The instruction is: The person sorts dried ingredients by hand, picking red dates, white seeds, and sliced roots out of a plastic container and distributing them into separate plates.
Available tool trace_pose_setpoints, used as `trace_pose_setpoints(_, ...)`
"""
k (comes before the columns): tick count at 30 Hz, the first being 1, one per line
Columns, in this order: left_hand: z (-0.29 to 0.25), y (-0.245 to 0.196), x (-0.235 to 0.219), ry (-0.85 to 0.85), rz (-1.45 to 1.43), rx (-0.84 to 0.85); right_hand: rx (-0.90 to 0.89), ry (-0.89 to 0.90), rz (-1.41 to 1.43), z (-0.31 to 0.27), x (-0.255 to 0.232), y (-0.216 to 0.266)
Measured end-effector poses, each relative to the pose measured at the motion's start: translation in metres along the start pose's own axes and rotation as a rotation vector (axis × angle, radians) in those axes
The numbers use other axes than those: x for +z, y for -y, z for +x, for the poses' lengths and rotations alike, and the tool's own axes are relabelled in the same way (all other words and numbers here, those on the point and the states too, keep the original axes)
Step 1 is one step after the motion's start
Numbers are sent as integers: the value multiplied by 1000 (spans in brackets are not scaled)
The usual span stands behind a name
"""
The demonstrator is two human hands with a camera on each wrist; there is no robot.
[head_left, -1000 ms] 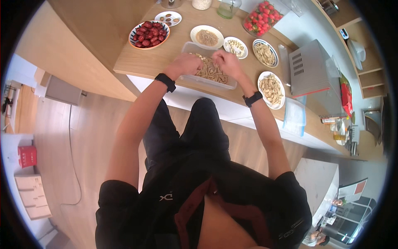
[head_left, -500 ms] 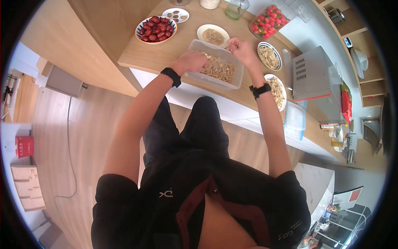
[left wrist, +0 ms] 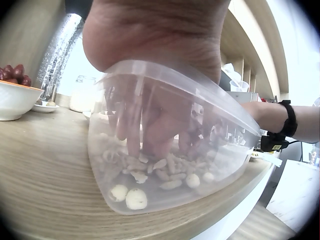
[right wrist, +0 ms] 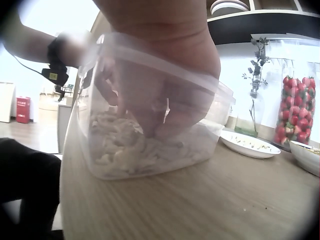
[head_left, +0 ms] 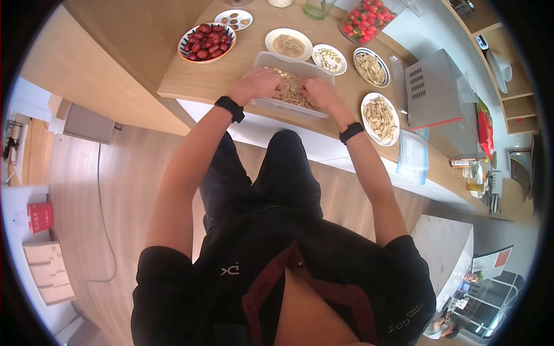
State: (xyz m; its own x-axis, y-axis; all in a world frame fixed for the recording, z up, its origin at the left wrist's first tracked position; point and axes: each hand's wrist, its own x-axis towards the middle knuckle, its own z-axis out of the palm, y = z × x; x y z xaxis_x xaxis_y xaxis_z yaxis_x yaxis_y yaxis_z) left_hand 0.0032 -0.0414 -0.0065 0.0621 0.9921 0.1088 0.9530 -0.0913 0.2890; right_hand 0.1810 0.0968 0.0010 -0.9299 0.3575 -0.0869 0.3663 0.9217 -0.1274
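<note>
A clear plastic box [head_left: 288,108] on the wooden counter holds pale, short dried pieces [head_left: 287,92], with a few round cream-coloured ones [left wrist: 136,198] low in one corner. My left hand [head_left: 261,84] reaches over the left rim, its fingertips down among the pieces. Inside the right part, my right hand [head_left: 319,92] dips with bent fingers touching the pieces [right wrist: 120,145]. Seen through the cloudy wall, whether either hand pinches a piece cannot be made out.
Behind the box stand a plate of thin strips [head_left: 288,45] and a plate of round pieces [head_left: 329,59]. Two plates of slices [head_left: 380,119] are on the right, a bowl of red dates [head_left: 206,43] on the left. Strawberries [head_left: 365,22] and a microwave [head_left: 437,86] stand farther back.
My right hand rose toward the back plates half a second ago and has come back down into the box. My left hand has stayed at the box's left side.
</note>
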Motion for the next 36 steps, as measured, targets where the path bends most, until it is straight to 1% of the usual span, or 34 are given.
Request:
trace_pose_setpoints(2, -3, -11, -14, 137, -26, -83, -1, -26, -17, 0, 1, 2)
trace_pose_setpoints(3, -3, -13, -13, 141, -24, -78, 4, -27, -14, -1, 1, 3)
trace_pose_setpoints(5, -4, -10, -6, -21, -65, -33, 23, -41, 23, -3, -2, 5)
trace_pose_setpoints(6, -5, -6, -4, -18, -63, -31, 26, -43, 25, -2, 1, 4)
trace_pose_setpoints(8, -5, -3, -4, 5, 21, 119, -12, -77, -9, 0, 7, 2)
trace_pose_setpoints(9, -4, -3, -4, 7, 22, 120, -11, -78, -7, 1, 8, 0)
trace_pose_setpoints(11, -1, -5, -6, 157, 73, 45, 10, -4, -48, 1, 3, 1)
trace_pose_setpoints(12, -1, -4, -6, 158, 75, 47, 12, -6, -47, 1, 0, 3)
trace_pose_setpoints(14, -2, 1, -1, 25, 8, 106, 11, 12, -41, -1, -2, 5)
trace_pose_setpoints(15, -1, 3, 2, 26, 9, 109, 13, 10, -40, -2, -3, 6)
trace_pose_setpoints(17, 1, 1, -1, 83, 16, 35, 17, 12, -34, -2, -4, 6)
trace_pose_setpoints(21, 0, 2, -3, 42, -17, 63, 24, -33, 1, -3, -4, 8)
trace_pose_setpoints(23, -2, -2, -9, 107, -38, 26, 23, -26, 17, -2, -6, 8)
trace_pose_setpoints(24, -2, -4, -12, 102, -36, 26, 20, -29, 12, -2, -7, 9)
trace_pose_setpoints(26, -1, -5, -13, 157, -15, -14, 42, -41, 20, -3, -7, 11)
trace_pose_setpoints(29, -1, -5, -14, 172, -5, -37, 33, -51, 43, -4, -9, 12)
trace_pose_setpoints(30, -1, -5, -14, 166, -2, -40, 28, -56, 40, -3, -8, 11)
trace_pose_setpoints(32, -2, -3, -11, 151, -22, -39, 2, -138, 96, 0, -1, 8)
trace_pose_setpoints(33, -2, -2, -9, 146, -17, -43, -5, -143, 94, 1, 1, 5)
trace_pose_setpoints(35, -2, -1, -7, 80, -65, -28, -37, -199, 295, 3, 0, 1)
trace_pose_setpoints(36, -2, 0, -6, 74, -59, -31, -45, -204, 292, 5, -1, -1)
